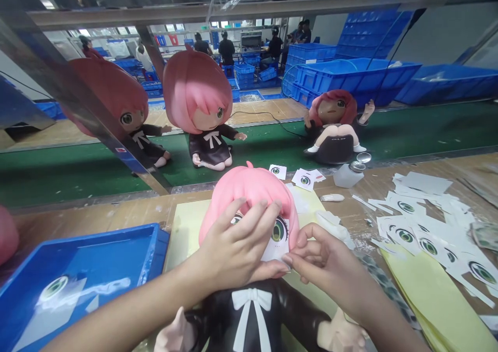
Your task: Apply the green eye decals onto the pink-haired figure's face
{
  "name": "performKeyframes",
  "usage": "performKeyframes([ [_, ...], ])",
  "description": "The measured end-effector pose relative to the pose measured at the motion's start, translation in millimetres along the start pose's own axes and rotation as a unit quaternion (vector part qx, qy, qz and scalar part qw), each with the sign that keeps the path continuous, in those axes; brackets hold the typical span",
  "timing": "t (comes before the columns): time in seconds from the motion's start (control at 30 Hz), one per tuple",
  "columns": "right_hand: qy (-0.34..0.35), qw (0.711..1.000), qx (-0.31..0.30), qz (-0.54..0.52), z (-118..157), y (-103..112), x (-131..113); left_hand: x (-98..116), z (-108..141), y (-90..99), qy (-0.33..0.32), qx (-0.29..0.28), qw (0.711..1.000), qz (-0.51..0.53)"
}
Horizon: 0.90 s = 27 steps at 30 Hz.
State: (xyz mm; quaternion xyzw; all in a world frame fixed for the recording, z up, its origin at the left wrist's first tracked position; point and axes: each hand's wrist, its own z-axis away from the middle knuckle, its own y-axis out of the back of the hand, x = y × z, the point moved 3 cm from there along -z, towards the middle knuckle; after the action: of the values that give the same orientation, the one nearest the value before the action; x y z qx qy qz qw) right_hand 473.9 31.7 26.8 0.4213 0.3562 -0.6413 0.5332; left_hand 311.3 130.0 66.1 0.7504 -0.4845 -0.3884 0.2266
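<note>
A large pink-haired doll (254, 183) in a black dress with a white bow (252, 300) lies on pale yellow sheets in front of me. My left hand (243, 238) rests over its face, fingers spread across the fringe and covering most of the face. A white eye decal (278, 235) with a green eye lies on the doll's face at the right. The thumb and forefinger of my right hand (317, 256) pinch the decal's lower right edge beside the doll's cheek. The doll's other eye is mostly hidden by my left hand.
A blue tray (116, 243) of water with a decal stands left. Cut eye decals (404, 235) and a yellow sheet (439, 290) lie right. Behind are a small bottle (348, 174) and a green belt (268, 147) with several dolls. People work beyond blue crates (352, 77).
</note>
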Motion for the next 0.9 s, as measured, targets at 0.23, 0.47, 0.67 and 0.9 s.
performKeyframes([
  [0.23,-0.020,0.994,-0.091,0.065,-0.4,3.7,-3.2,-2.1,-0.9,0.6,-0.008,0.010,1.000,0.010],
  [0.47,-0.007,0.985,-0.168,0.036,9.9,30.4,-18.6,-9.3,3.1,1.8,-0.017,0.031,0.998,0.043],
  [0.67,0.121,0.988,0.079,0.059,19.6,110.2,-18.5,-20.6,22.1,9.7,-0.037,0.102,0.990,0.095],
  [0.9,0.138,0.956,0.225,0.128,-78.9,124.4,46.3,-22.5,51.3,13.0,0.025,0.070,0.989,0.128],
])
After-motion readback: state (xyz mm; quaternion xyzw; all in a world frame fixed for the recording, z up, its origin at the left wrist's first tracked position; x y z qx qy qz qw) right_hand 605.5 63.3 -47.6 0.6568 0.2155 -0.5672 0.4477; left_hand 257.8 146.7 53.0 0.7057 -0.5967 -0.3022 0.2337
